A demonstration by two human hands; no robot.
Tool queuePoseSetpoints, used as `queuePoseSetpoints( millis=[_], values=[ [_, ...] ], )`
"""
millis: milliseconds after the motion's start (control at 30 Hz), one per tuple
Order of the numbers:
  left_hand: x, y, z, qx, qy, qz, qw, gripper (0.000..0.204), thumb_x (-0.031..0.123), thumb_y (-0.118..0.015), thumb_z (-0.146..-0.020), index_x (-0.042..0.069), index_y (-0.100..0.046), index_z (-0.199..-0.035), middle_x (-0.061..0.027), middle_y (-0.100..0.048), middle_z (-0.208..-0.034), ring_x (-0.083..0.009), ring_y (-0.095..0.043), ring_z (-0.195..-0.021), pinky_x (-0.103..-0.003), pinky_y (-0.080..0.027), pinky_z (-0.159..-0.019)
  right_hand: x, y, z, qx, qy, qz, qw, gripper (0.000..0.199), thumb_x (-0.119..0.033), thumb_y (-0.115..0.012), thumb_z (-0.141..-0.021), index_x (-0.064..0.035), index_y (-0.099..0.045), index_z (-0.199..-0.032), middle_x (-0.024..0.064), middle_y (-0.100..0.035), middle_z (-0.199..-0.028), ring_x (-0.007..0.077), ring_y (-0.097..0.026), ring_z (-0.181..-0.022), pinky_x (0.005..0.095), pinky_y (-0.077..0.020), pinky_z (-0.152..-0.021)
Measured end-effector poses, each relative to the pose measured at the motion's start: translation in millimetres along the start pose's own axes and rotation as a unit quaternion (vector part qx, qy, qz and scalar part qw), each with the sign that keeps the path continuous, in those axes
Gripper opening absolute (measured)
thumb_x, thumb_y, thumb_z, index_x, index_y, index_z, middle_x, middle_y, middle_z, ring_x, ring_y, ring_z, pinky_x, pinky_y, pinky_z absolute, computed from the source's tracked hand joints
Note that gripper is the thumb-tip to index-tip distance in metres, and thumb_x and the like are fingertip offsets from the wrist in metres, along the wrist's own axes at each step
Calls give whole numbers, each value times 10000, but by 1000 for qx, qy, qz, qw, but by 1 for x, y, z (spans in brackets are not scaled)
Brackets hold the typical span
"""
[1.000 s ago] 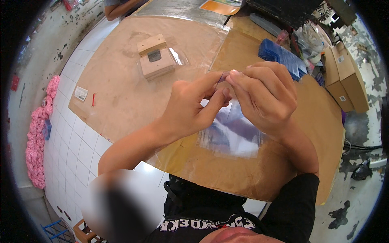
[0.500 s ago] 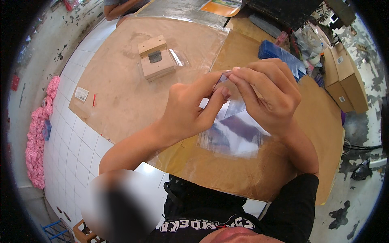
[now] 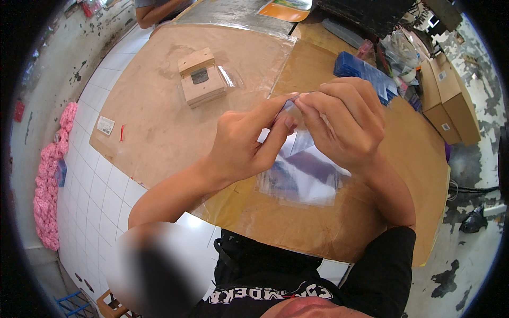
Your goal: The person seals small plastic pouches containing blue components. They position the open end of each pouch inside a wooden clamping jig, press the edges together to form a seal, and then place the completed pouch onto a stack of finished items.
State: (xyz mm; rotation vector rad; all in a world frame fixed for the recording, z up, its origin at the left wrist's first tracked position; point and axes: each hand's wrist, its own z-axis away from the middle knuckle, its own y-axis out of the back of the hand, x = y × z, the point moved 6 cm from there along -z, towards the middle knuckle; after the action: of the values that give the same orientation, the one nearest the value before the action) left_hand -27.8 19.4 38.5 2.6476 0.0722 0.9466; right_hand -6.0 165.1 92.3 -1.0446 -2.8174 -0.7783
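Note:
A clear plastic bag (image 3: pixel 302 169) with something dark blue inside hangs above the brown cardboard sheet (image 3: pixel 159 122) that covers the table. My left hand (image 3: pixel 246 143) and my right hand (image 3: pixel 344 124) both pinch the bag's top edge, fingertips almost touching each other. The bag's lower part hangs loose below my hands.
A small cardboard box (image 3: pixel 200 77) with a clear sleeve beside it lies at the back. A blue stack (image 3: pixel 363 71) and brown cartons (image 3: pixel 448 98) sit at the right. Another person's arm (image 3: pixel 159 10) rests at the far edge. A pink fluffy thing (image 3: pixel 50 180) lies on the left.
Both hands stay pinched on the bag's top edge. The fingers have shifted slightly along it, and the bag hangs much as before.

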Motion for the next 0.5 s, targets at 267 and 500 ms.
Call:
queuePoseSetpoints(
  millis=[267,500],
  values=[
    [0,-6,3,-11,54,73,996,292,7,-629,-917,-27,-642,-1207,-103,-736,-777,-173,-750,-702,-256,-549,-598,0,-4,4,-18,4,11,1000,195,-72,-757,-661,-56,-625,-803,61,-586,-813,254,-610,-784,362,-489,-672],
    [0,-7,2,-21,54,46,997,278,9,-643,-909,-25,-651,-1185,-116,-741,-795,-186,-755,-714,-259,-546,-596,8,-5,0,-47,-41,-78,995,180,-54,-758,-667,-60,-648,-809,57,-598,-807,243,-612,-778,354,-469,-649]
  ],
)
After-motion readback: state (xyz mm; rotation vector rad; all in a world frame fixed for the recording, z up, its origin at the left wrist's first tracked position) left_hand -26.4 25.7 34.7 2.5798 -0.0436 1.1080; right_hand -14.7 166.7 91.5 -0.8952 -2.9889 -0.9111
